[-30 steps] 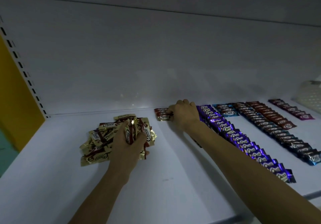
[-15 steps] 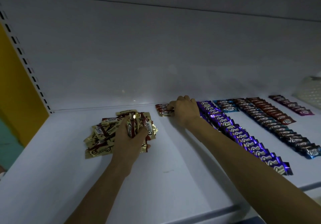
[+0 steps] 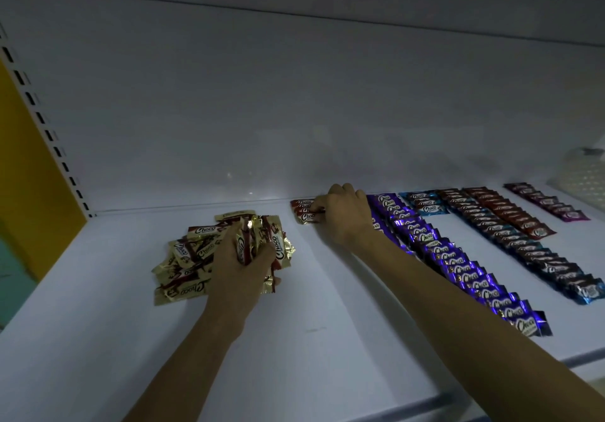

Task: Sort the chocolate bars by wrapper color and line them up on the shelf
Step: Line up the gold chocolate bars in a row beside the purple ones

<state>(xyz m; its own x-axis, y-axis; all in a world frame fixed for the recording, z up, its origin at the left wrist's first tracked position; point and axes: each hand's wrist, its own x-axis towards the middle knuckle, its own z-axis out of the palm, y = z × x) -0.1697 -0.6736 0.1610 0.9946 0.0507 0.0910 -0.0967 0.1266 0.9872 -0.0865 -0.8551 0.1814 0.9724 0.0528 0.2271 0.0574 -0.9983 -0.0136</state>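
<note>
On a white shelf [image 3: 327, 339], the left hand [image 3: 242, 258] grips a few gold bars [image 3: 244, 244] over a loose gold pile [image 3: 183, 271]. The right hand [image 3: 343, 215] pinches the near bar of a short far row [image 3: 302, 210], perhaps four bars. Five longer rows lie to the right, starting with the purple row [image 3: 458, 258]. Bare shelf runs between pile and rows. A pale object [image 3: 582, 176] at far right is cut off.

Gold bars [image 3: 183, 267] heaped (others [image 3: 458, 261] rowed)
</note>
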